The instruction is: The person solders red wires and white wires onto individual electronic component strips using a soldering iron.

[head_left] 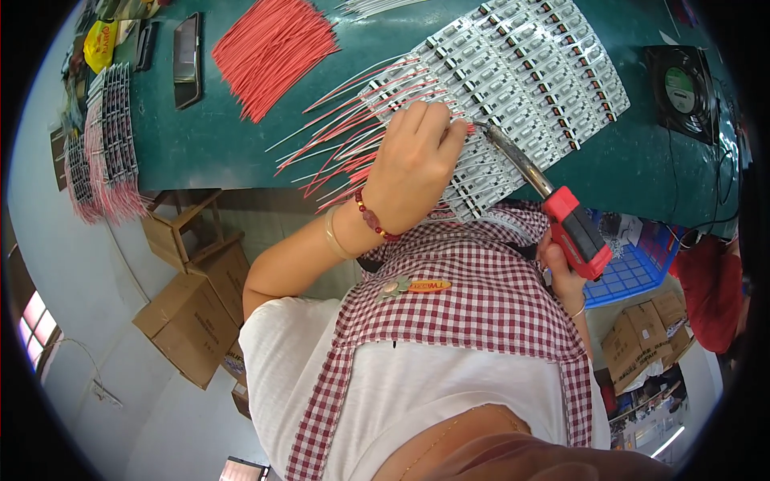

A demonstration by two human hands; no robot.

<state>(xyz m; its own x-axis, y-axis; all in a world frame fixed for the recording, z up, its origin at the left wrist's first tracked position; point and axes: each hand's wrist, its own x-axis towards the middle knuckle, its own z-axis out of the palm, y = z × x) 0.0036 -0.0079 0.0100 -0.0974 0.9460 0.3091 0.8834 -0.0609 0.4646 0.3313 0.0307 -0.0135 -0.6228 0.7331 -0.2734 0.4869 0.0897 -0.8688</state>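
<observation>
A panel of small white circuit boards (pixel 529 60) with rows of black and metal parts lies tilted on the green table. Red and white wires (pixel 341 144) fan out from its left edge. My left hand (pixel 417 160) rests over that edge, fingers pinched on a red wire (pixel 470 128) at the boards. Below the panel's right side, my right hand (pixel 559 268) is closed around the red and black handle of a soldering iron (pixel 573 228). The iron's metal tip reaches the boards just beside my left fingertips. My left palm is hidden.
A big bundle of red wires (pixel 273 52) and a dark phone (pixel 188 60) lie left on the green table (pixel 216 152). Wired boards (pixel 112 132) stack at the far left. A black fan (pixel 680 90) with cables stands right. Cardboard boxes (pixel 188 329) and a blue basket (pixel 630 276) sit below.
</observation>
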